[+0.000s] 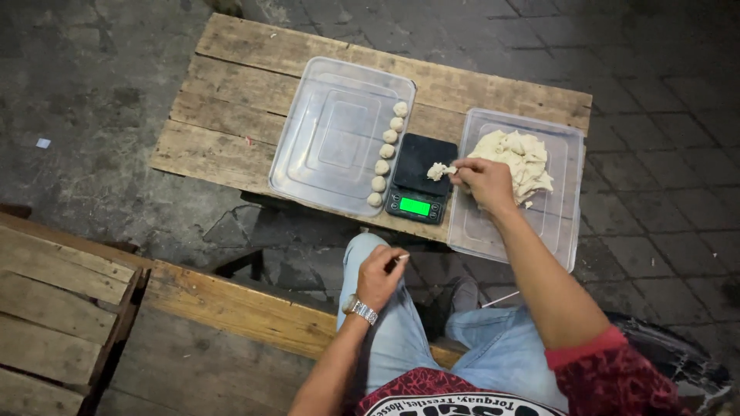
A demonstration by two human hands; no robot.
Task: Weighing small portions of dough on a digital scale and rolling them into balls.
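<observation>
My right hand (484,182) pinches a small lump of dough (438,171) and holds it over the black digital scale (417,179), whose green display is lit. Just right of the scale, a clear plastic tray (556,219) holds a large mass of dough (518,160). To the scale's left, a second clear tray (324,139) carries a column of several small dough balls (386,152) along its right side. My left hand (379,273) rests on my knee, fingers curled around a thin white stick, with a wristwatch (360,309) on the wrist.
The trays and scale sit on a low wooden plank table (231,108) over dark paving stones. I sit on a wooden bench (231,308); a slatted wooden crate (54,308) stands at the lower left.
</observation>
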